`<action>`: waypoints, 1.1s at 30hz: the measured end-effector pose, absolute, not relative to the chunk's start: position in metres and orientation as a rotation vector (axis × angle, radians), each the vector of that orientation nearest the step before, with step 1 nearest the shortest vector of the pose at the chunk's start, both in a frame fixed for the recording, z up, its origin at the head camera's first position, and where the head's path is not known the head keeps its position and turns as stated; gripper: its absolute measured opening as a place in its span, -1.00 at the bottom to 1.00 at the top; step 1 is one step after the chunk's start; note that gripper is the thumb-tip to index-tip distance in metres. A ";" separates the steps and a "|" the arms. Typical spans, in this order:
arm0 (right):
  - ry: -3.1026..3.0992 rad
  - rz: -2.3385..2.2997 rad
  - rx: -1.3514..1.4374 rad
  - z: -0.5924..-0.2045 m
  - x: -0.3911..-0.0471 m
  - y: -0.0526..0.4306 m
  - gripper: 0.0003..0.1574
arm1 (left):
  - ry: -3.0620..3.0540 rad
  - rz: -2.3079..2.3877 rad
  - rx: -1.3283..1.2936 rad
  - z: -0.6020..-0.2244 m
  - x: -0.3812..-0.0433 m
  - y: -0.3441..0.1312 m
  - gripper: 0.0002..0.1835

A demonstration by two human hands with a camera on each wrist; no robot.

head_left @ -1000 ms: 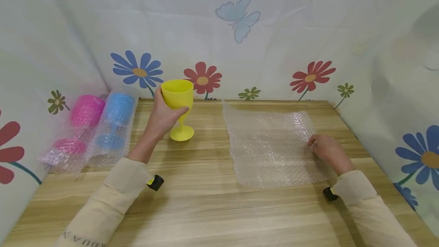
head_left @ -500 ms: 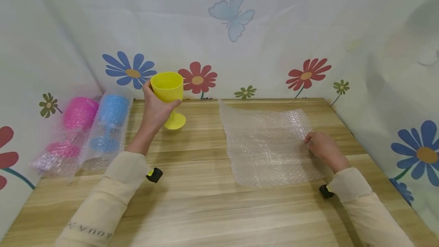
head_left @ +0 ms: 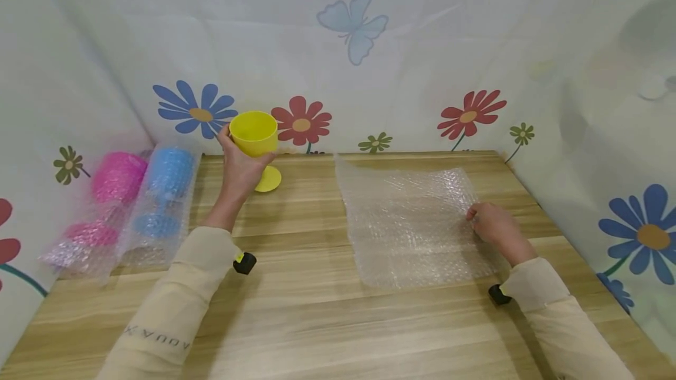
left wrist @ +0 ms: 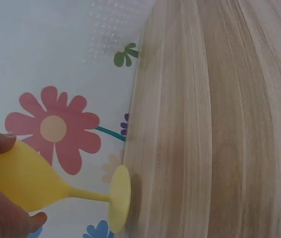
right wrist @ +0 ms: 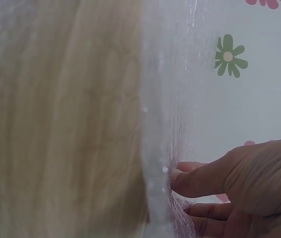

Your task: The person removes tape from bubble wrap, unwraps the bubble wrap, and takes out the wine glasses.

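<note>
My left hand (head_left: 240, 172) grips a yellow goblet (head_left: 254, 133) by its bowl near the table's back edge. The mouth faces up, and the goblet leans slightly. In the left wrist view, the goblet's foot (left wrist: 120, 198) is close to the tabletop; whether it touches, I cannot tell. My right hand (head_left: 496, 228) pinches the right edge of a clear piece of bubble wrap (head_left: 406, 227) lying flat on the right half of the table. Seen from the right wrist, thumb and fingers (right wrist: 205, 179) meet at the wrap's edge.
At the table's left lie a pink goblet (head_left: 118, 177) and a blue goblet (head_left: 170, 173), each inside bubble wrap, side by side. A flower-printed white sheet (head_left: 422, 75) hangs behind and beside the wooden table (head_left: 327, 333).
My left hand has carried the yellow goblet left and toward the back of the table. My right hand keeps its hold on the bubble wrap. The head view has shifted slightly.
</note>
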State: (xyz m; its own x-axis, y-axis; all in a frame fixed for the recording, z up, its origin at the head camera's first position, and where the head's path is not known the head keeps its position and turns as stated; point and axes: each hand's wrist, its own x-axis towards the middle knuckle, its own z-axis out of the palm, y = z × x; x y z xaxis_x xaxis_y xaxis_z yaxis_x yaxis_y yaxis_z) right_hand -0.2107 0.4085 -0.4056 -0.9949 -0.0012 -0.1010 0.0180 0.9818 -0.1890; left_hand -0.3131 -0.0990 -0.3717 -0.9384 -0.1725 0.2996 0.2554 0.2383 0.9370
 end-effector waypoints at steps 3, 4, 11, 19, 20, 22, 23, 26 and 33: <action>3.039 -0.281 0.005 -0.406 -0.212 0.407 -0.73 | -2.161 -1.740 -0.073 -0.377 -0.318 -0.099 0.10; 3.042 -0.279 0.003 -0.405 -0.212 0.407 -0.73 | -2.153 -1.738 -0.072 -0.378 -0.319 -0.099 0.09; 3.030 -0.267 0.027 -0.401 -0.213 0.400 -0.66 | -2.150 -1.713 -0.038 -0.385 -0.328 -0.101 0.09; 2.999 -0.230 0.064 -0.399 -0.212 0.398 -0.69 | -2.167 -1.739 -0.011 -0.390 -0.338 -0.098 0.11; 2.997 -0.228 0.069 -0.399 -0.211 0.398 -0.70 | -2.156 -1.743 -0.004 -0.390 -0.340 -0.096 0.10; 2.991 -0.234 0.081 -0.399 -0.210 0.397 -0.69 | -2.124 -1.752 0.010 -0.390 -0.341 -0.092 0.10; 2.990 -0.237 0.090 -0.399 -0.210 0.397 -0.69 | -2.112 -1.748 0.022 -0.390 -0.342 -0.090 0.10; 2.981 -0.228 0.111 -0.400 -0.208 0.397 -0.68 | -2.082 -1.747 0.055 -0.392 -0.343 -0.082 0.09; 2.996 -0.199 0.116 -0.403 -0.208 0.398 -0.69 | -2.081 -1.700 0.114 -0.395 -0.345 -0.073 0.06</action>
